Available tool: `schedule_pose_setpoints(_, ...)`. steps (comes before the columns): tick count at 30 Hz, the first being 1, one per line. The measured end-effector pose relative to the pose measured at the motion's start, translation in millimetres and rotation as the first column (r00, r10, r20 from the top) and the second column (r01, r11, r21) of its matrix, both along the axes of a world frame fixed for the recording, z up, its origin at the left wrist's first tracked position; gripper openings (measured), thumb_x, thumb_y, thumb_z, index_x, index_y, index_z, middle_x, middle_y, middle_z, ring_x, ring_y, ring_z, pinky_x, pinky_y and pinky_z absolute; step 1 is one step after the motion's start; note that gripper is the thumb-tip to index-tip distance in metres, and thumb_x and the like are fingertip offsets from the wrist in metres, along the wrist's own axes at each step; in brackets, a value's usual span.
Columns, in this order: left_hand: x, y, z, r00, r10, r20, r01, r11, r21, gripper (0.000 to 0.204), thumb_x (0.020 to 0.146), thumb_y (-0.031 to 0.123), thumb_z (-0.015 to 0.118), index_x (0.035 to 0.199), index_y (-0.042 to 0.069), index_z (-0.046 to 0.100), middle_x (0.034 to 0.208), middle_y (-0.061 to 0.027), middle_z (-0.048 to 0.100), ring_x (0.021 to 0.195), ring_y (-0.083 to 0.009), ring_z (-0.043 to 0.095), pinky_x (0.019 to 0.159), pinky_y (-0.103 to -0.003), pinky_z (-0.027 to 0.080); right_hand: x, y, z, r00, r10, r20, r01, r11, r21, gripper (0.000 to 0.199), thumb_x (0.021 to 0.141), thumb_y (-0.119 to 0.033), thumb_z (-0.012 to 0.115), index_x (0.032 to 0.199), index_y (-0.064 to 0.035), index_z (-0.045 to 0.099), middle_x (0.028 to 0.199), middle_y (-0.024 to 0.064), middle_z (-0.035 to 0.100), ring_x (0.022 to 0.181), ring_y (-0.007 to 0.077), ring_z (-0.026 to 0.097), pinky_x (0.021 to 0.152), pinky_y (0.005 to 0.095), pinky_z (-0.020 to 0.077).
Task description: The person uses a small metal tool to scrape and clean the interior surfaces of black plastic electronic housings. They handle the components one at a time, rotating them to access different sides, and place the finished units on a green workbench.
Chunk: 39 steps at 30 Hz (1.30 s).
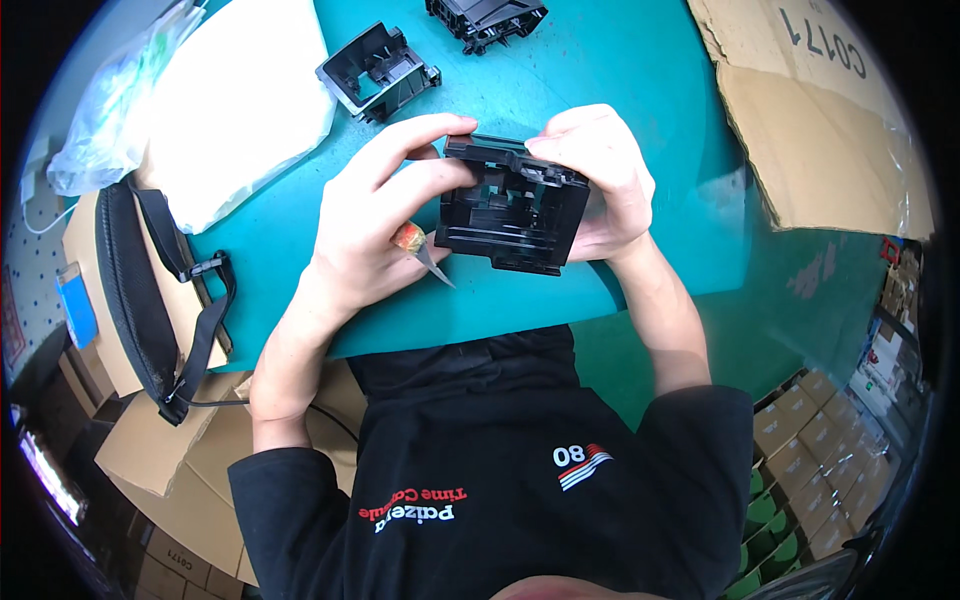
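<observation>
One black plastic housing (500, 242) was held over the green surface (650, 90), gripped at opposite sides by the partly curled left hand (375, 215) and right hand (606, 170). One small pointed blade (420, 249), orange-handled, sat against the left palm; two further black housings (398, 84) lay beyond.
</observation>
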State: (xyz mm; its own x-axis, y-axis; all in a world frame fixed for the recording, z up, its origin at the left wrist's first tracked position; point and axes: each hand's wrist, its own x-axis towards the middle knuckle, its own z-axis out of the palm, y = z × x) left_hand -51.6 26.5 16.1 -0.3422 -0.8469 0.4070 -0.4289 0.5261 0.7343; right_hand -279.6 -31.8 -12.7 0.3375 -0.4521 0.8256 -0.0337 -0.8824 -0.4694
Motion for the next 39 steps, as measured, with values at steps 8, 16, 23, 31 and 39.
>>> schedule_pose_setpoints(8, 7.4, 4.1, -7.7, 0.961, -0.008, -0.276, 0.047, 0.99, 0.135, 0.064, 0.067, 0.009, 0.092, 0.119, 0.002, 0.056, 0.136, -0.0164, 0.06, 0.093, -0.0142, 0.066, 0.055, -0.019, 0.043, -6.2, 0.2, 1.7, 0.998, 0.056, 0.02, -0.057, 0.995, 0.085, 0.065, 0.066, -0.021, 0.096, 0.118, 0.0014, 0.065, 0.103, 0.0153, 0.073, 0.089, 0.0295, 0.067, 0.078, 0.0391, 0.0561)
schedule_pose_setpoints(16, 5.1, 5.8, 1.0, 0.661, 0.364, -0.656, 0.384, 0.586, 0.713, 0.035, 0.095, 0.013, 0.074, 0.126, 0.0, 0.062, 0.092, 0.0034, 0.056, 0.07, -0.0006, 0.046, 0.055, -0.017, 0.031, -5.8, -2.2, -1.1, 0.991, 0.124, 0.056, -0.126, 0.991, 0.041, 0.058, 0.077, -0.021, 0.091, 0.117, 0.0031, 0.056, 0.105, 0.0204, 0.072, 0.093, 0.0292, 0.067, 0.08, 0.0401, 0.0577)
schedule_pose_setpoints(23, 12.1, 3.7, -2.9, 0.559, 0.434, -0.706, 0.558, 0.433, 0.708, 0.033, 0.096, 0.011, 0.074, 0.125, -0.002, 0.064, 0.084, 0.0027, 0.058, 0.06, -0.0009, 0.04, 0.049, -0.02, 0.023, -5.8, -3.6, 1.5, 0.989, 0.146, 0.041, -0.148, 0.988, 0.054, 0.056, 0.077, -0.021, 0.09, 0.116, 0.0033, 0.059, 0.104, 0.0191, 0.072, 0.094, 0.0298, 0.068, 0.082, 0.0409, 0.0578)
schedule_pose_setpoints(31, 16.3, 4.4, -10.3, 0.557, 0.487, -0.673, 0.586, 0.344, 0.734, 0.04, 0.093, 0.005, 0.076, 0.129, -0.002, 0.063, 0.082, 0.0008, 0.059, 0.056, -0.0025, 0.039, 0.048, -0.022, 0.025, -7.0, -3.7, -1.1, 0.982, 0.181, 0.055, -0.184, 0.982, 0.052, 0.053, 0.076, -0.02, 0.09, 0.114, 0.0045, 0.062, 0.104, 0.0194, 0.072, 0.093, 0.0306, 0.07, 0.082, 0.0426, 0.0582)
schedule_pose_setpoints(39, 26.4, 0.8, -13.6, 0.593, 0.459, -0.661, 0.647, 0.216, 0.731, 0.051, 0.089, -0.002, 0.077, 0.136, -0.008, 0.058, 0.082, -0.0001, 0.058, 0.055, -0.0032, 0.042, 0.047, -0.022, 0.029, -5.7, -1.8, 3.0, 0.968, 0.246, 0.053, -0.251, 0.959, 0.13, 0.055, 0.069, -0.018, 0.092, 0.115, 0.001, 0.07, 0.104, 0.013, 0.074, 0.093, 0.0301, 0.069, 0.081, 0.0402, 0.0565)
